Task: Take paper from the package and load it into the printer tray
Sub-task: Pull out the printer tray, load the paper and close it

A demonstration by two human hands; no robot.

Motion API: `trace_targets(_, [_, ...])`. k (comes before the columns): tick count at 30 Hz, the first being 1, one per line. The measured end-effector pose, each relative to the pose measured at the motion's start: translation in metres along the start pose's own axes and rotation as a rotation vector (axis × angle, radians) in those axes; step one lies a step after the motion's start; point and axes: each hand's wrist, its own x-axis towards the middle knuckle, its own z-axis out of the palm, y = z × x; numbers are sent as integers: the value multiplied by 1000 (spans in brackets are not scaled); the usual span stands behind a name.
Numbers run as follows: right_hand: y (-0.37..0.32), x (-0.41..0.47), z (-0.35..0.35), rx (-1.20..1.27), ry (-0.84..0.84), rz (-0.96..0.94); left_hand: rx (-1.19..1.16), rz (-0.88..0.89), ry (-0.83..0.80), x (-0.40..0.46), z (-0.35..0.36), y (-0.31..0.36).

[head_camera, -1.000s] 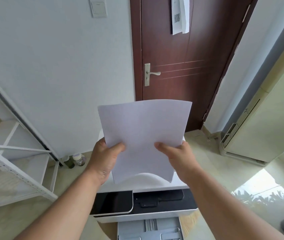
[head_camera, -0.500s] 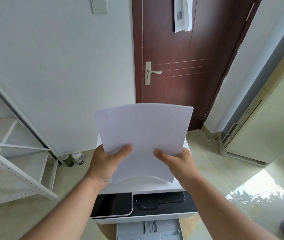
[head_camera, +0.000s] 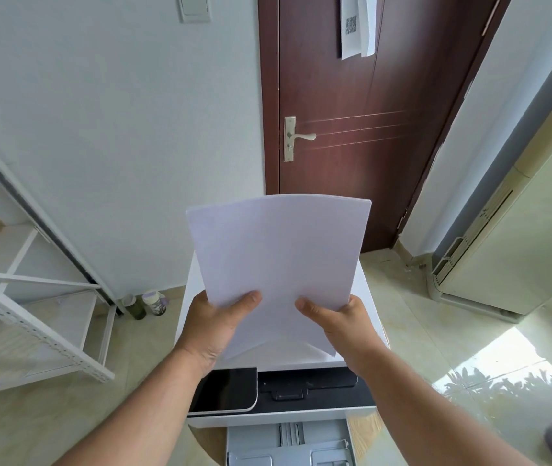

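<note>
Paper stack (head_camera: 278, 264) had come lower across the last second, its top edge sinking from the level of the door handle (head_camera: 298, 137) to well beneath it, while the two hands slid closer to the printer (head_camera: 281, 395). Both hands kept the same hold throughout: the left hand (head_camera: 212, 326) was closed on the stack's lower left corner, thumb on the near face, and the right hand (head_camera: 338, 326) was closed on the lower right corner in the same way. Above the grip the sheets stood nearly upright and bowed slightly; below the grip the bottom edge hung just over the printer's white top, and whether it touched could not be told, since the hands hid that line.

Beneath and nearer than the grip, the paper tray (head_camera: 289, 442) sat pulled out of the printer's front, and its visible part held no sheets. The descent probably meant the stack was being squared before loading. The paper was out of its package, which was not in view, and the loading itself was not yet done. The stack would next need to tip flat and come toward the body, down past the black control panel (head_camera: 224, 391), into the tray between its guides.
</note>
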Motion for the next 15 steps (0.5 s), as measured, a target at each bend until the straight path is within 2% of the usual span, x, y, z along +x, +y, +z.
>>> trace_targets(5, [-5, -7, -3, -42, 36, 8, 43, -7, -15, -9, 3, 5])
trace_targets(9, [-13, -15, -15, -89, -19, -1, 92, -21, -36, -20, 5, 19])
trace_targets(15, [-16, -36, -27, -23, -87, 81, 168, -65, -55, -44, 2, 22])
